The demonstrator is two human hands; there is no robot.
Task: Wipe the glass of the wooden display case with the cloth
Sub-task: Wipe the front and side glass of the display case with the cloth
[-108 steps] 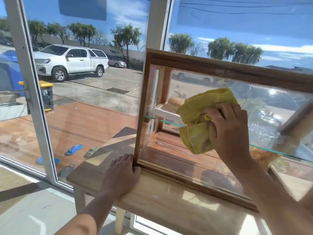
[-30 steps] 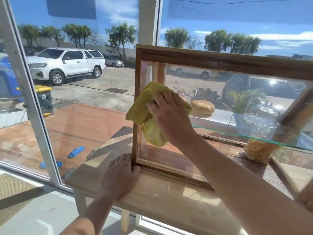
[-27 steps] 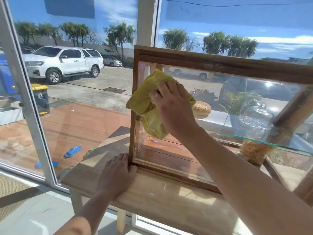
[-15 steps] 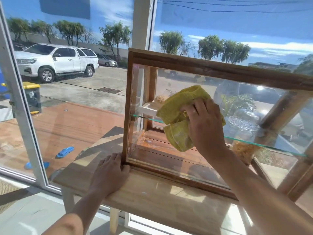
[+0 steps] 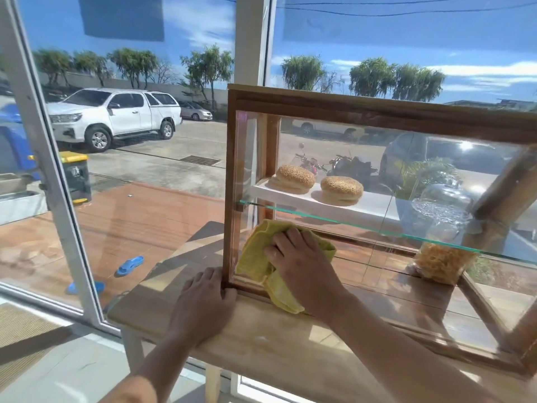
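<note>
The left hand [image 5: 203, 303] lies flat and open on the desk [image 5: 261, 344], pressed against the bottom left corner of the wooden display case [image 5: 377, 112] to hold it steady. Just beside it, the right hand [image 5: 302, 266] holds the yellow cloth [image 5: 252, 257] bunched under its fingers, rubbing the low left part of the glass [image 5: 406, 170]. The wiping looks part way done. Next, the cloth likely needs to slide right, pressing evenly, toward the jar [image 5: 441, 228] side
</note>
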